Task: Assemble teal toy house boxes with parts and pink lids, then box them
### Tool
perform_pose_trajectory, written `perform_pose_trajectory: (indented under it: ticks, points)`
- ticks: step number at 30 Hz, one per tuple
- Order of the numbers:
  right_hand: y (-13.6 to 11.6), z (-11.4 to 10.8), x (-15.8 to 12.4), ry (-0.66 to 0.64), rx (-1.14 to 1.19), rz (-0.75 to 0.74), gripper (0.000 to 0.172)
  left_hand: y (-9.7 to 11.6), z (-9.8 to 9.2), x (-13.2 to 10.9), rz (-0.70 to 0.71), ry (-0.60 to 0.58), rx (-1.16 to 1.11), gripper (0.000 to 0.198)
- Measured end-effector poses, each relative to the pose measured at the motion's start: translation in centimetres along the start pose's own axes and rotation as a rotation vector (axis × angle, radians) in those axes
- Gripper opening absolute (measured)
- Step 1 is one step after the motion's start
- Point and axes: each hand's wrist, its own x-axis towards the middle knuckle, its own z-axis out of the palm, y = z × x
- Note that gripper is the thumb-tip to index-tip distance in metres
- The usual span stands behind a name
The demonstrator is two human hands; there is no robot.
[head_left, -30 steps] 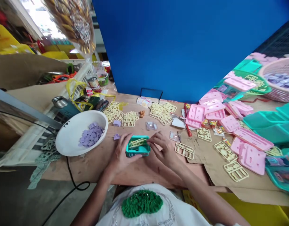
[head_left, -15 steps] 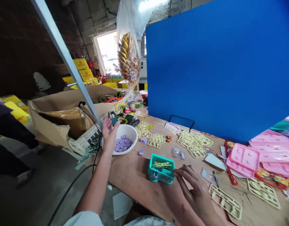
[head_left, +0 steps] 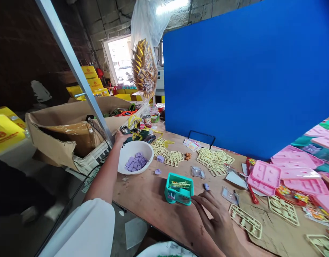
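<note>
A small teal box (head_left: 178, 189) with yellow plastic pieces in it stands on the wooden table. My right hand (head_left: 216, 219) rests beside it, fingertips touching its right edge, fingers loosely apart. My left arm stretches out past a white bowl (head_left: 134, 157) of purple chips. My left hand (head_left: 118, 135) is at a dark green metal flask (head_left: 124, 130) behind the bowl; its fingers are mostly hidden.
Yellow part frames (head_left: 215, 160) and small clear packets (head_left: 198, 172) lie across the table. Pink trays (head_left: 266, 175) are piled at the right. A blue board (head_left: 247, 71) stands behind. An open cardboard box (head_left: 68, 132) and a metal post (head_left: 73, 67) are at left.
My left hand left the teal box, swung out past the white bowl and has now dropped onto the flask. My head turned left. The right hand stayed by the box.
</note>
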Motion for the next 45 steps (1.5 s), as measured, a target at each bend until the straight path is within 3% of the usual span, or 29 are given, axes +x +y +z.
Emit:
perform_pose_trajectory:
  ticks: [8, 16, 19, 22, 27, 33, 39, 43, 45]
  points:
    - [-0.1, 0.4, -0.2, -0.022, 0.039, 0.044, 0.016, 0.7, 0.0, -0.3, -0.045, 0.066, -0.002, 0.07]
    - [-0.9, 0.0, 1.8, 0.024, 0.023, -0.003, 0.016, 3.7, -3.3, -2.8, 0.145, 0.191, -0.102, 0.054]
    - [-1.2, -1.0, 3.8, 0.067, 0.065, 0.008, 0.016, 4.8, -4.7, -5.5, 0.314, 0.253, -0.228, 0.052]
    - [-1.8, -2.5, 6.6, 0.086, 0.222, 0.131, 0.016, 5.9, -6.0, -9.5, 0.552, 0.284, -0.39, 0.048]
    - [-4.2, -4.9, 12.8, 0.118, 0.698, 0.307, 0.047, 8.0, -8.9, -17.8, 0.794, 0.121, -0.432, 0.046]
    - [-7.7, -6.5, 18.3, 0.089, 0.757, 0.297, 0.062, 10.8, -13.1, -25.9, 0.957, -0.114, -0.455, 0.054]
    - [-11.2, -7.8, 19.3, 0.04, 0.936, 0.304, 0.055, 12.7, -16.0, -29.8, 1.075, -0.23, -0.481, 0.052]
    - [-13.5, -9.2, 18.4, -0.042, 1.198, 0.26, 0.05, 12.9, -17.6, -30.9, 1.163, -0.214, -0.451, 0.049]
    - [-14.4, -9.9, 17.8, -0.076, 1.154, 0.273, 0.044, 12.7, -18.4, -31.2, 1.196, -0.22, -0.393, 0.05]
